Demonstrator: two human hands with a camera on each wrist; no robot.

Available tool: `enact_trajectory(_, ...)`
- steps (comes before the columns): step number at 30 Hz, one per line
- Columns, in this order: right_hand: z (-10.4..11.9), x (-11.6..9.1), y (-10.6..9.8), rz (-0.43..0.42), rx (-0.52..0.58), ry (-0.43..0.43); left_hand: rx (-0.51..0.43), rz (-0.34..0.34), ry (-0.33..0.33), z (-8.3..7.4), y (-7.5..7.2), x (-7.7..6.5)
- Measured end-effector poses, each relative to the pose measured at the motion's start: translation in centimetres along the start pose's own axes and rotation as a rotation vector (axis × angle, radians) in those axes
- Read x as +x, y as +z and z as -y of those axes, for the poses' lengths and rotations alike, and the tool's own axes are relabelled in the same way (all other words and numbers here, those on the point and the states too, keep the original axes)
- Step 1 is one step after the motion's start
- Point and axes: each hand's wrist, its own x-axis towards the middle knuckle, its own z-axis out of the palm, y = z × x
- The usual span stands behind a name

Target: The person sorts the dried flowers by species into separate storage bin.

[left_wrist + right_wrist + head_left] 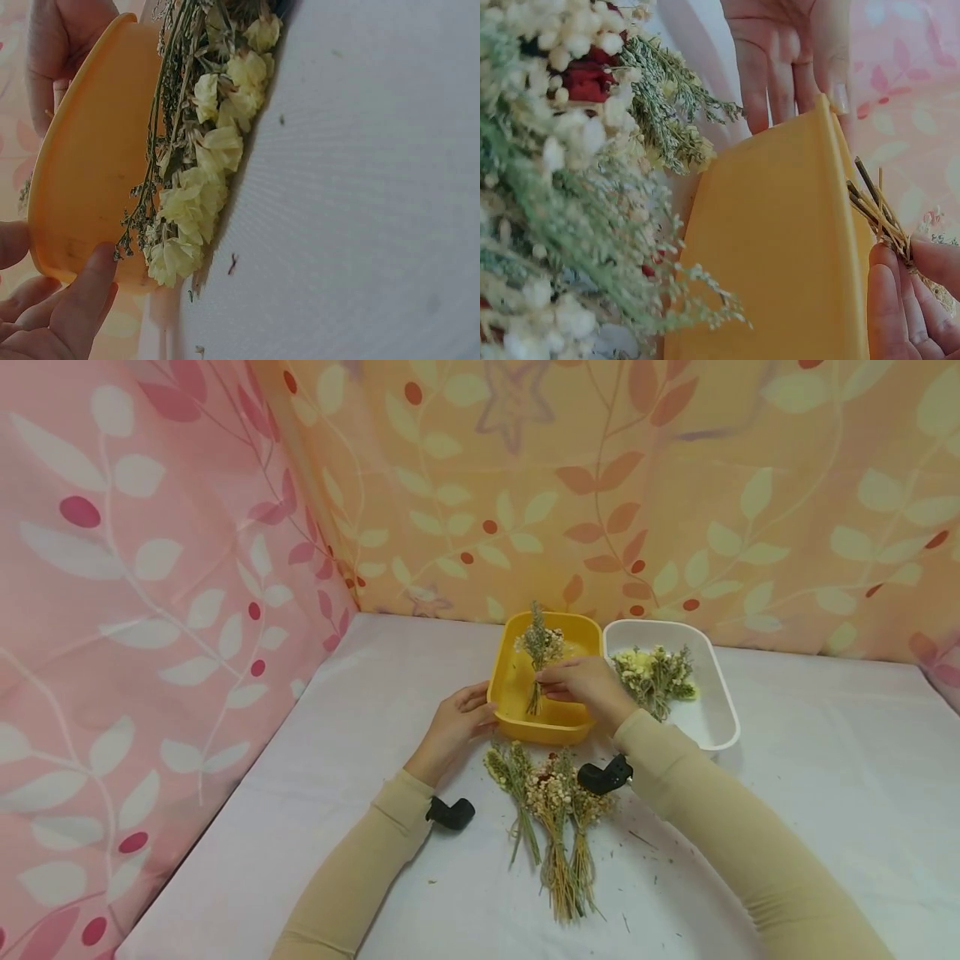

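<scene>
My right hand pinches a small bunch of dried flowers by its stems, holding it upright over the yellow plastic tub. In the right wrist view, thumb and fingertips close round the tied stems. My left hand grips the tub at its left side; the right wrist view shows the thumb at the rim and the fingers along the outer wall. Just in front of the tub, several dried bunches lie on the table, one with pale yellow blooms.
A white tub stands right of the yellow one, with yellow dried flowers inside. Bits of stem litter the white-covered table. Patterned cloth hangs behind and at the left. Each wrist wears a black camera mount.
</scene>
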Motion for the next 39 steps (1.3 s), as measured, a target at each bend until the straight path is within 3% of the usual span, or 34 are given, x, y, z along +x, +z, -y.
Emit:
enact_trajectory(15,-1.9,2.5,2.0,-0.02,0.113,0.004,0.004,-0.004,0.003,0.1,-0.2,0.0)
enact_trajectory(24,-2.5,2.7,2.5,-0.094,-0.003,-0.002,0.004,0.011,0.004,0.0,-0.1,0.0)
enact_trajectory(33,-2.7,3.0,2.6,-0.089,0.027,0.056,0.005,0.002,-0.003,0.0,0.1,0.0)
enact_trajectory(39,-2.7,3.1,2.6,-0.097,-0.028,0.073,0.004,0.0,-0.007,0.0,0.1,0.1)
